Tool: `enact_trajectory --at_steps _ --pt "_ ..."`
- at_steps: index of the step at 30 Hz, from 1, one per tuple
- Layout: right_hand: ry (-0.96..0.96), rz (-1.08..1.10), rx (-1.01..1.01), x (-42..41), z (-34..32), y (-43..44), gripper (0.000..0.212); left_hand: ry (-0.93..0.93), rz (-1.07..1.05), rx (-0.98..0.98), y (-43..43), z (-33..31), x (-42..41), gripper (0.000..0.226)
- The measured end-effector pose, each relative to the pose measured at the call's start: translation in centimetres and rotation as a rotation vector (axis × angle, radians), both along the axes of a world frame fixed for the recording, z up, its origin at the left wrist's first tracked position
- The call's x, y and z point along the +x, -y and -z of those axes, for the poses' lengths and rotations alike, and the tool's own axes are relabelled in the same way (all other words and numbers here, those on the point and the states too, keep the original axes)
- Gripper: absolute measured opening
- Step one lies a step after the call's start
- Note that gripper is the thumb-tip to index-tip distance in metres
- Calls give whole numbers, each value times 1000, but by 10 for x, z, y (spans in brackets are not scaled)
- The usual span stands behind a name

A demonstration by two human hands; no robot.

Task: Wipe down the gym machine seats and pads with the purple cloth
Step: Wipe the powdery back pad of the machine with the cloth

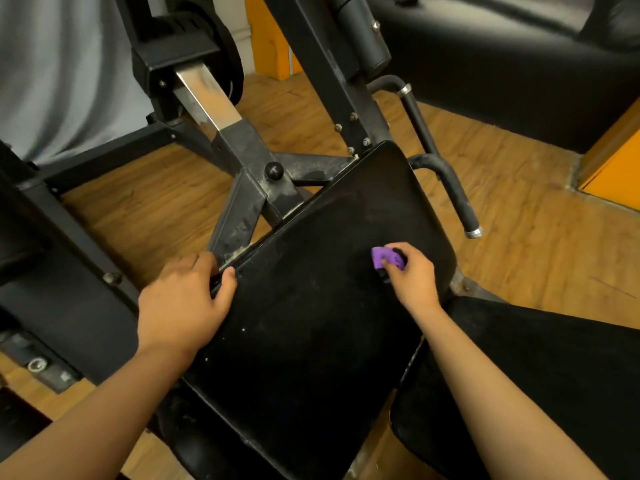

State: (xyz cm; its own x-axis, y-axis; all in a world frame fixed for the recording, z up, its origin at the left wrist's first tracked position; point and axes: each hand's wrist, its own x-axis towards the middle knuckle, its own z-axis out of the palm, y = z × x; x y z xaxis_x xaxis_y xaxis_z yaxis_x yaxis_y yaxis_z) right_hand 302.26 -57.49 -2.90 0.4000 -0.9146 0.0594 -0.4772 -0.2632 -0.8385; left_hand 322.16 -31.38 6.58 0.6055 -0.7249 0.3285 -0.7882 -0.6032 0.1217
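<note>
On the far-right part of the black seat pad, right hand has the purple cloth bunched small. Its fingers are curled tight round the wad, which is pressed onto the vinyl, with a bit of purple poking out toward the pad's middle. Left hand grips the pad's left edge, thumb on top, other fingers wrapped over the rim near the steel frame. That looks like bracing.

Key geometry: the pad's long axis runs near-to-far, leaning slightly right. The cloth sits close to the right edge, toward the far end, so most of the unwiped area lies left of the cloth and nearer the person. White specks and dust show in the near-left zone.

My read: wiping is mid-way at best on this pad. The next stroke likely pulls left or back along the long axis. The right arm owns it; the left hand is closer to the dusty side but holds no cloth. Grab handle sits just off the right edge, a snag risk on outward strokes.
</note>
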Motion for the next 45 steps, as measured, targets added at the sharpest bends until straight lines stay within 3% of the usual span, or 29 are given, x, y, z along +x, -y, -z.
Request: enact_trajectory --at_steps 6,10,13,19,21,27,29,33,37,42,45 --pt "-138 365 119 -6 3 58 20 -2 22 9 0 -1 3 23" --pt "23 62 -109 17 -11 2 22 -17 10 -3 0 -2 1 23" --pt "61 -119 -101 9 -7 -12 24 -24 -7 -4 0 -3 -1 23" --pt "-58 286 61 -5 3 54 20 -39 -4 0 -1 -3 1 23" --pt "-44 319 58 8 -7 56 21 -42 -2 -1 0 -3 1 23" --pt "117 -98 -243 61 -38 -6 28 -45 5 -6 0 -4 2 22" --pt "123 -46 -224 63 -38 7 27 -48 8 -8 -1 -4 1 22" --pt "60 264 -39 66 -47 39 26 -52 2 8 0 -4 2 21" --pt "10 20 -243 90 -69 25 27 -58 -5 3 0 -4 1 22" --pt "-9 79 -232 96 -83 25 29 -46 -4 -32 0 -3 1 24" --pt "7 -162 -297 91 -85 -19 27 -53 3 -47 -1 -1 2 23"
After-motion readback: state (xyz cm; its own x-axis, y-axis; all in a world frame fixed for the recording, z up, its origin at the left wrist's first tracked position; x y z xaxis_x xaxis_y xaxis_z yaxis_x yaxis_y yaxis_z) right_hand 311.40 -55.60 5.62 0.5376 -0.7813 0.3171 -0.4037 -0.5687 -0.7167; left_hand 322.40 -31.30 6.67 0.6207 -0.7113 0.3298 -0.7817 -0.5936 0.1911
